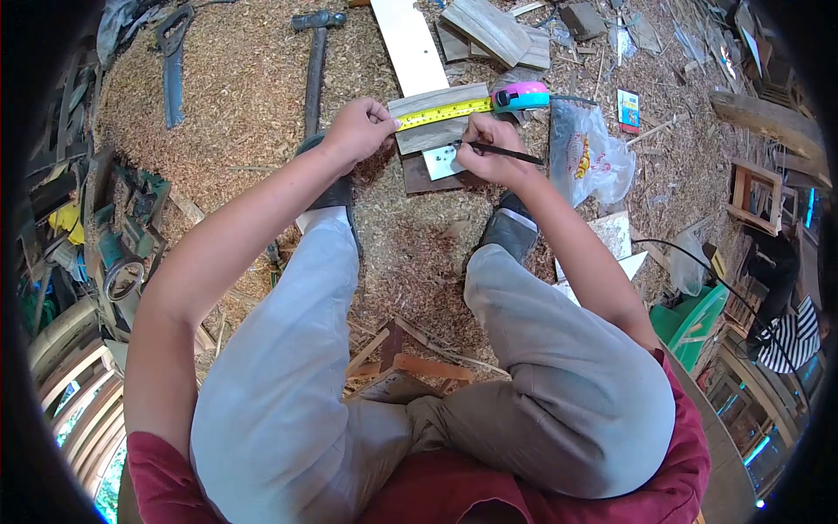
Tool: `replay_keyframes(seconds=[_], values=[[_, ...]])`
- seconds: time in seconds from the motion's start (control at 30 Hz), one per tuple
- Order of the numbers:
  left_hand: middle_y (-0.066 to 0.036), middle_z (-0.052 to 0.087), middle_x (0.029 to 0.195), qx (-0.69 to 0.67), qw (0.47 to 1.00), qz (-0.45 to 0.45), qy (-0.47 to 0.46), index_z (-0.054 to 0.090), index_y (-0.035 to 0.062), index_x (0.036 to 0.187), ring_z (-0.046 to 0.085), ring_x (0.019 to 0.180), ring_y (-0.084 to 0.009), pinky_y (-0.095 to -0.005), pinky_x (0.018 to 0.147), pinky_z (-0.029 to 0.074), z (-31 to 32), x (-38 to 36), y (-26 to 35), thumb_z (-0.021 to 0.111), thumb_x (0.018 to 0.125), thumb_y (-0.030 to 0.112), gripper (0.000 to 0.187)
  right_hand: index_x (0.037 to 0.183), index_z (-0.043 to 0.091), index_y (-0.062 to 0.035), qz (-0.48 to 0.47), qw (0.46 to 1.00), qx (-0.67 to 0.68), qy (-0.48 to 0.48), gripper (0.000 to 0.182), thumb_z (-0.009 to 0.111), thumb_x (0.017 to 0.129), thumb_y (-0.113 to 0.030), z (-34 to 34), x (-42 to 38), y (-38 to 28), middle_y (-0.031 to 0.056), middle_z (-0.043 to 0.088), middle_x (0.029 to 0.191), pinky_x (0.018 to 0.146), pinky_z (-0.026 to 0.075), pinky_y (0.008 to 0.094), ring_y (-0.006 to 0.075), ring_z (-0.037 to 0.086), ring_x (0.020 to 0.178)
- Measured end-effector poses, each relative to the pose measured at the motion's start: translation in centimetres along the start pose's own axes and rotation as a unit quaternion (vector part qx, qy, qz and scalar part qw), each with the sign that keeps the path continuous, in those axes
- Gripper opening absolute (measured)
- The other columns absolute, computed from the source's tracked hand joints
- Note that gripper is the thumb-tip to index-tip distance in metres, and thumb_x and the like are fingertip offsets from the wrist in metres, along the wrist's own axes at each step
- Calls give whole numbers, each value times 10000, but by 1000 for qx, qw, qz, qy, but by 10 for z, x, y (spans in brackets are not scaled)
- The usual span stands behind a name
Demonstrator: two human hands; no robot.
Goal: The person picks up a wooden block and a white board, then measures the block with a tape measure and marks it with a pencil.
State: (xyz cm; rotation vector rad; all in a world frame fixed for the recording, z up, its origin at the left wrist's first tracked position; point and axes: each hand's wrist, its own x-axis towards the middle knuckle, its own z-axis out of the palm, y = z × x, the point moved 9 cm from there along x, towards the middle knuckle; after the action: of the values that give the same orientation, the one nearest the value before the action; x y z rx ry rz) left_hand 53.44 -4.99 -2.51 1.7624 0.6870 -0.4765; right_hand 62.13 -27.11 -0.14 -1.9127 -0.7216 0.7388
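A grey-brown wooden board [428, 135] lies across a long pale board [407, 44]. Stretched over it is the yellow blade of a tape measure [520, 96], whose pink and teal case rests at the board's right end. My left hand [360, 135] is closed, pinching the blade's end at the board's left edge. In my right hand [491, 150] is a dark pencil [506, 154], its tip hidden by my fingers, close to the board's lower right edge. Under that hand shows a white piece with dark spots [443, 162].
A hammer [316, 70] and a handsaw [173, 65] lie on the sawdust to the left. More cut boards [489, 31] are stacked beyond the tape. A plastic bag [598, 162] lies on the right, near a small colourful packet [628, 111]. A cable crosses the right side.
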Motion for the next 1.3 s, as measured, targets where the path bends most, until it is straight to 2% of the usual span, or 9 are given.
replay_keyframes(seconds=[0.3, 0.4, 0.5, 0.6, 0.8, 0.97, 1.07, 1.1, 1.3], values=[[-32, 711, 850, 9, 1000, -5, 5, 674, 28, 985, 726, 778, -120, -282, 704, 567, -2, -1, 1, 782, 1001, 128, 148, 824, 603, -29, 20, 1000, 7, -9, 215, 759, 829, -178, 0, 0, 2, 66, 652, 740, 639, 497, 331, 131, 613, 690], [-51, 731, 827, 2, 1000, 9, 22, 679, 17, 969, 726, 733, -129, -300, 653, 560, -2, 1, -2, 802, 975, 115, 158, 812, 572, -61, -43, 999, -31, 12, 217, 773, 841, -137, -2, 2, -1, -5, 596, 710, 577, 425, 295, 69, 533, 653], [-44, 725, 842, 16, 1000, 7, 17, 680, 24, 979, 727, 758, -126, -296, 682, 563, -2, 2, -2, 795, 987, 133, 159, 817, 571, -62, -34, 999, -3, 0, 228, 779, 838, -152, 1, 3, 2, -4, 601, 718, 581, 429, 291, 68, 536, 655], [-38, 719, 856, 18, 1000, 8, 8, 679, 33, 989, 728, 781, -124, -293, 710, 566, -2, 1, -2, 786, 1000, 148, 157, 822, 608, -30, 21, 1000, 5, -6, 238, 765, 816, -210, -1, 1, 4, 93, 653, 745, 653, 508, 359, 181, 626, 688], [-64, 745, 828, -6, 1000, 16, 16, 695, 24, 957, 731, 732, -150, -323, 673, 570, 0, 8, -10, 801, 979, 138, 157, 799, 597, -32, 25, 999, -20, -22, 230, 772, 812, -180, -3, 0, -1, 69, 633, 733, 612, 476, 339, 136, 587, 648], [-41, 705, 866, 11, 1000, 0, -4, 672, 14, 982, 734, 805, -138, -300, 743, 597, 1, 3, -4, 769, 1019, 127, 152, 1010, 615, -47, -24, 983, 134, 123, 58, 668, 987, -47, -57, -10, -28, 1, 666, 812, 665, 510, 288, 78, 641, 758], [-37, 701, 865, 21, 1000, 0, -1, 667, 17, 986, 726, 803, -133, -298, 743, 595, 0, 4, -3, 768, 1018, 121, 149, 1174, 694, -44, -178, 956, -124, 196, 200, 718, 976, -53, -111, -10, -86, 117, 731, 938, 769, 558, 330, 240, 732, 853], [-41, 711, 846, 10, 1000, 6, 4, 673, 18, 970, 724, 772, -135, -304, 714, 585, -1, 5, -5, 778, 1005, 122, 152, 1242, 699, -59, -195, 941, -221, 167, 339, 803, 923, -106, -121, -5, -91, 159, 740, 1075, 847, 576, 395, 357, 728, 999], [-41, 722, 825, 8, 1000, 0, 16, 674, 29, 962, 725, 758, -147, -324, 688, 570, -2, 6, -7, 818, 964, 141, 182, 1329, 659, -112, -148, 940, -308, 1, 579, 898, 803, -154, -116, 15, -71, 153, 694, 1268, 989, 552, 476, 401, 665, 1186]])
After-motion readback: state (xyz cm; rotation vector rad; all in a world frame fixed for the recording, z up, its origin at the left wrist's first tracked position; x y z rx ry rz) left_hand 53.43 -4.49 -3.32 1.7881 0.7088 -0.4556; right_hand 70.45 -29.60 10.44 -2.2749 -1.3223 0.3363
